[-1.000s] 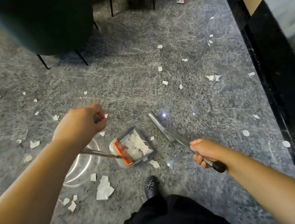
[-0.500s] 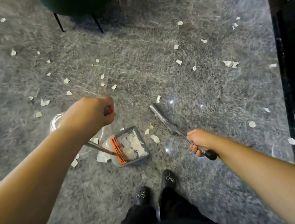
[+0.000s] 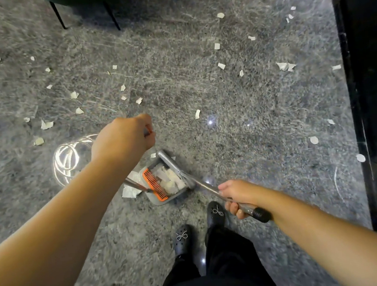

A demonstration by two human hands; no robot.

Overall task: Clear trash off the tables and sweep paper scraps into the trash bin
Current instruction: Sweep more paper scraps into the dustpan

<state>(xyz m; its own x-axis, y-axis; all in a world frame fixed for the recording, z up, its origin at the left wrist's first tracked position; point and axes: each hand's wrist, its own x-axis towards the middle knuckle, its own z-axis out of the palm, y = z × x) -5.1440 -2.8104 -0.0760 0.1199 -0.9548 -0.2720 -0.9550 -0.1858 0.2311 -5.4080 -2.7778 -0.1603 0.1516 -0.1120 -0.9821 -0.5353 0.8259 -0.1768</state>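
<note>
Far left, paper scraps (image 3: 47,125) lie scattered across the grey speckled floor (image 3: 236,97). The left hand (image 3: 123,137) is clenched around the top of the dustpan handle; the shaft (image 3: 134,184) runs down and right to the grey dustpan (image 3: 165,198), which sits on the floor near centre. An orange comb edge (image 3: 155,185) lies diagonally across the pan, with white scraps piled beside it. The broom (image 3: 177,169) has its long axis running from far-left to near-right, head over the pan. The right hand (image 3: 237,196) is wrapped around the broom's metal handle, near its black end cap. Black shoes (image 3: 215,213) stand just near. No writing is legible.
</note>
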